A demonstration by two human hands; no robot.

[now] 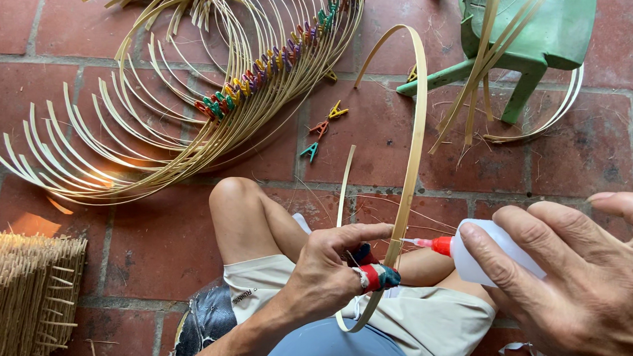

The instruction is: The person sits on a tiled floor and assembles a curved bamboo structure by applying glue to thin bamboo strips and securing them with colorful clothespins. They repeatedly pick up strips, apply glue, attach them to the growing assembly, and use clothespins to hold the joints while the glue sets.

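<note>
My left hand [329, 272] pinches a bent bamboo strip [414, 140] that arches up over the floor; its thumb wears striped tape. In my right hand [585, 286] is a white glue bottle [496, 254] with a red nozzle, the tip touching the strip beside my left fingers. Both hands are above my bent knee and pale shorts.
A fanned pile of bent bamboo hoops [176, 91] held by several coloured clips [264, 70] lies on the red tile floor. Three loose clips [323, 128] lie nearby. A green plastic stool [533, 38] with bamboo strips stands upper right. A woven bamboo piece [14, 292] sits lower left.
</note>
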